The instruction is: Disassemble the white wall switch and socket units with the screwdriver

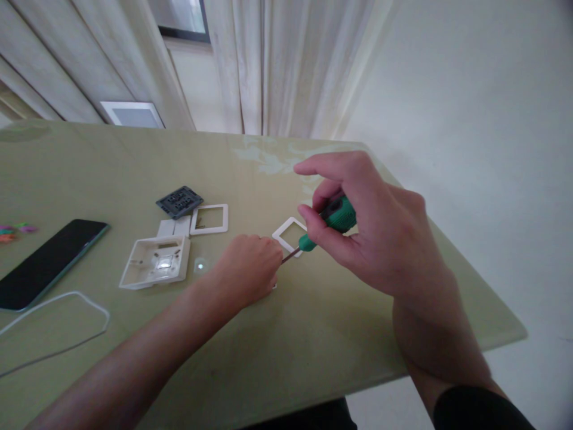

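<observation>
My right hand (371,221) is wrapped round the green and black handle of a screwdriver (342,215), its index finger lifted off the handle. The screwdriver's metal shaft slants down to the left, and its tip is hidden behind my left hand (250,266). That left hand is closed low over the table; a small white edge shows beneath its fingers, but what it grips is hidden. Just beyond the shaft lies a white square frame (283,229). To the left are a second white frame (219,229), a dark grey plate (179,202) and an open white wall box (134,263).
A black-screened phone (49,263) lies at the left on the table (268,382), with a white cable (96,304) in front of it. Small coloured pieces (13,232) sit at the far left. Curtains (304,65) and a wall (483,119) border the table.
</observation>
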The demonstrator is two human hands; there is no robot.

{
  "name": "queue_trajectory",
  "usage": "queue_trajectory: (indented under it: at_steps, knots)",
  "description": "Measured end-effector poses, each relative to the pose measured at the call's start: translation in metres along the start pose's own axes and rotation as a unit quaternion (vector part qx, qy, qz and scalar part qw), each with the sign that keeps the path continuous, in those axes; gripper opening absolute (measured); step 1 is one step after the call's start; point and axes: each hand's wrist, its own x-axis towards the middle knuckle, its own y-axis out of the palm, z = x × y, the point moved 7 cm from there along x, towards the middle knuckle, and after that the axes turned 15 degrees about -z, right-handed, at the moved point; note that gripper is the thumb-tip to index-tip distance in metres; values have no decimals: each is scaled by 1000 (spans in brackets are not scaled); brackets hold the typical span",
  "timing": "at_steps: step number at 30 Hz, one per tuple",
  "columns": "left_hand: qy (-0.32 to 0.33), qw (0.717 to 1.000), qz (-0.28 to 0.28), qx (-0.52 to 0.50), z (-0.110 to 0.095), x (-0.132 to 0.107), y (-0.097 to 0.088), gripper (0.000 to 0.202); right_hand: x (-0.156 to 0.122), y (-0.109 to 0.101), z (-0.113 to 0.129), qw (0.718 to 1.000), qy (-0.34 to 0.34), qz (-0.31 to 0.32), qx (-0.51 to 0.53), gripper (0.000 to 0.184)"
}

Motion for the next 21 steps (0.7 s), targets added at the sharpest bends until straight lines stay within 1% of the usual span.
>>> queue_trajectory:
  at_steps: [8, 16, 21]
  knots:
    - [11, 1000, 3, 1, -3, 0, 3, 21, -1, 2, -1, 1000, 9, 5, -5, 38]
    - [9, 1000, 8, -6, -5, 2, 0, 20, -2, 4, -2, 1000, 0, 19, -2, 37]
    - [-10, 1000, 16, -6, -4, 1, -3, 20, -2, 5, -3, 1000, 4, 19, 0, 37]
